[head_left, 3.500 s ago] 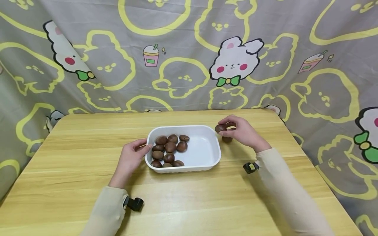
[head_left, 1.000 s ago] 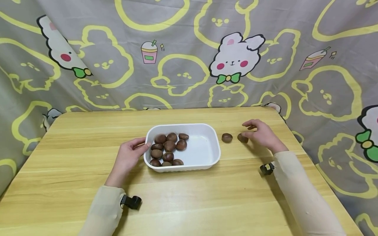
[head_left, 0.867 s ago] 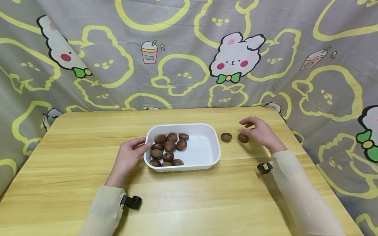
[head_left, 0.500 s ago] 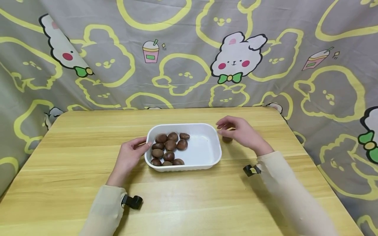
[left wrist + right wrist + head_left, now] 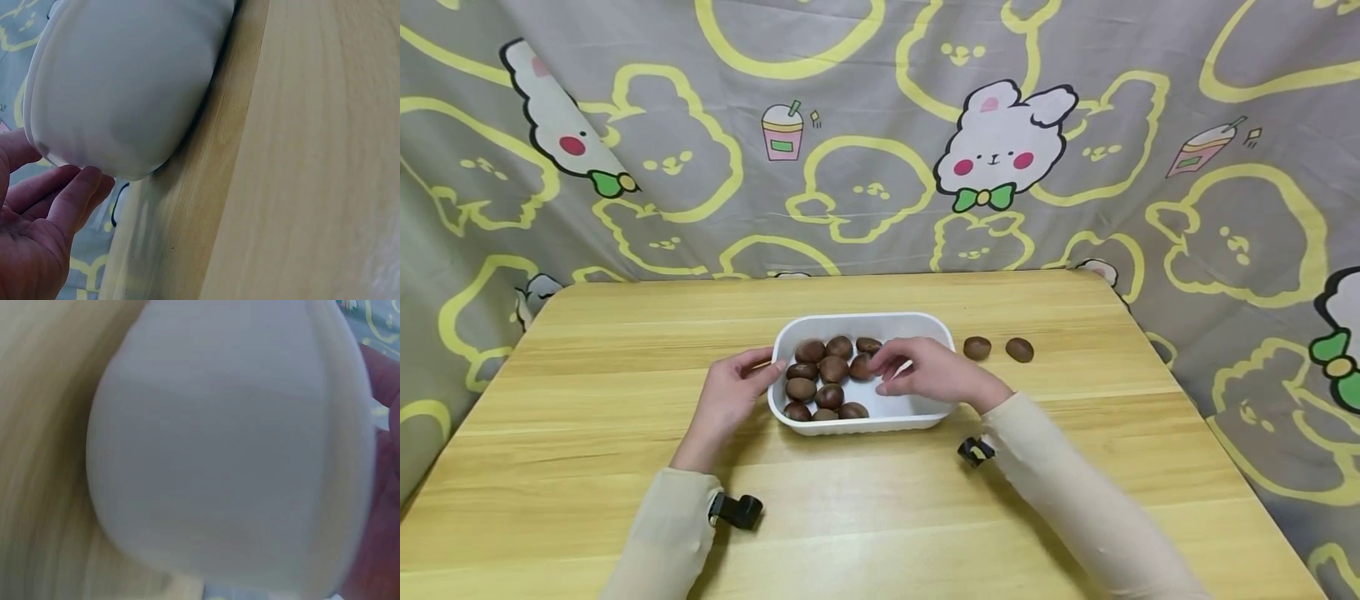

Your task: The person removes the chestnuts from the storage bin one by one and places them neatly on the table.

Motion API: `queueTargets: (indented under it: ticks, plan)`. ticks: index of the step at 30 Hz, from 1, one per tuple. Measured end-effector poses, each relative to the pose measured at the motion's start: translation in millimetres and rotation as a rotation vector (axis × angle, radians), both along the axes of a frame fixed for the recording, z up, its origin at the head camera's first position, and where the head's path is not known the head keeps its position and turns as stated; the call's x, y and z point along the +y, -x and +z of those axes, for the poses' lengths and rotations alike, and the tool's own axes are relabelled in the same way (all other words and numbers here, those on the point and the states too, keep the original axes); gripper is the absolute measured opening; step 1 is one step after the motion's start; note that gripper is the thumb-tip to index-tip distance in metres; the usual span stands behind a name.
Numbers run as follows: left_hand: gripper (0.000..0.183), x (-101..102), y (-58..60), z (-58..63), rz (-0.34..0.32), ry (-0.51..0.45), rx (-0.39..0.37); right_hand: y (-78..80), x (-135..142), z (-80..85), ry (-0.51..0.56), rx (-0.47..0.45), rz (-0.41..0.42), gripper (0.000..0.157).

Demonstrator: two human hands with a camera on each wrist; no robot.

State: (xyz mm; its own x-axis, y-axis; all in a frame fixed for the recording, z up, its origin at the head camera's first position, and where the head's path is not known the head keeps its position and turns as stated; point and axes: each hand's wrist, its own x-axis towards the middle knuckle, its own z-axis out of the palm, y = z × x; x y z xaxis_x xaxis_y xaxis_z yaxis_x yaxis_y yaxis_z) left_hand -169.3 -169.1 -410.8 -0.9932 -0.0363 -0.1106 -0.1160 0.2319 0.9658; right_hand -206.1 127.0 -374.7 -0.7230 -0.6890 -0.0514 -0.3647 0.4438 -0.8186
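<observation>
A white tray (image 5: 865,427) stands on the table, with several brown chestnuts (image 5: 832,369) gathered in its left part. My left hand (image 5: 730,400) holds the tray's left end, thumb over the rim; in the left wrist view its fingertips (image 5: 81,190) touch the tray's outer wall. My right hand (image 5: 932,372) reaches over the tray's right part, thumb and fingers parted, fingertips beside a chestnut (image 5: 859,367) that they partly cover. Two chestnuts lie on the table right of the tray, one nearer (image 5: 977,348) and one farther (image 5: 1019,349). The right wrist view is blurred and mostly filled by the tray wall.
The wooden table (image 5: 865,517) extends around the tray. A grey patterned curtain (image 5: 865,100) hangs behind it and along both sides. Black wrist cameras sit on both sleeves, the left one (image 5: 737,511) close above the table.
My right hand earlier set a chestnut on the table right of the tray, then let go and moved left into the tray. My left hand stays at the tray's left end.
</observation>
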Motion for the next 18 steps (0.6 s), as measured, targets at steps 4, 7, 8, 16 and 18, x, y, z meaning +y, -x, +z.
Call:
queueTargets:
  ticks: [4, 7, 8, 16, 18]
  plan:
    - [0.041, 0, -0.3, 0.5, 0.000, -0.006, -0.003, 1.2, -14, -5.0, -0.043, -0.016, 0.054, 0.028]
    - [0.042, 0, -0.1, 0.5, 0.002, -0.005, -0.004, 2.1, -23, -9.2, -0.082, -0.023, 0.088, 0.028]
    - [0.042, 1, 0.0, 0.5, 0.002, 0.000, -0.004, 2.0, -25, -10.5, -0.094, -0.021, 0.095, 0.028]
    - [0.040, 1, -1.1, 1.3, 0.015, 0.021, -0.005, 2.6, -33, -21.3, -0.134, 0.019, 0.109, 0.028]
    - [0.040, 1, -1.1, 1.3, 0.016, 0.025, -0.001, 1.9, -34, -22.0, -0.149, 0.019, 0.108, 0.026]
